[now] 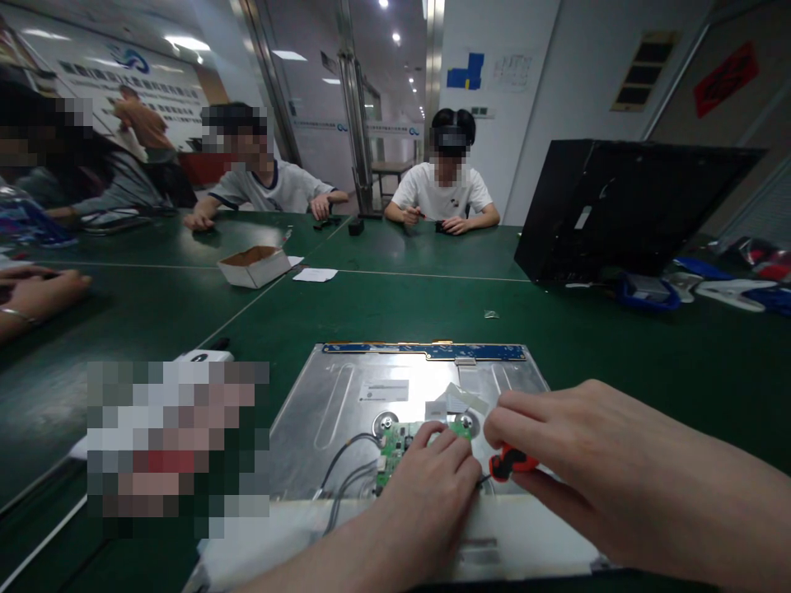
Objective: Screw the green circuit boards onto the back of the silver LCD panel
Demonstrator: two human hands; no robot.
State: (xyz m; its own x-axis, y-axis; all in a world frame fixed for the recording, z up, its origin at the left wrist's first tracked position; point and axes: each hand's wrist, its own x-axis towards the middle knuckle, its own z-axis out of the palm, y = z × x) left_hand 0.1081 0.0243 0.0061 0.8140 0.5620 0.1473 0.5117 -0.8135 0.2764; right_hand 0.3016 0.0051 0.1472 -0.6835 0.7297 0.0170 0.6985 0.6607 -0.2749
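A silver metal display panel [346,395] lies flat on the green table in front of me, with a blue strip along its far edge. A small green circuit board [395,449] with grey cables sits on its near part. My left hand [426,486] rests palm down on the board, fingers curled over it. My right hand [574,457] is closed round a red and black tool handle [510,461], held just right of the board; the tool's tip is hidden.
A black monitor shell [618,210] stands at the right. An open cardboard box [255,266] and a white paper [315,274] lie farther back. Three people sit across the table; another person's hand [37,296] rests at the left edge.
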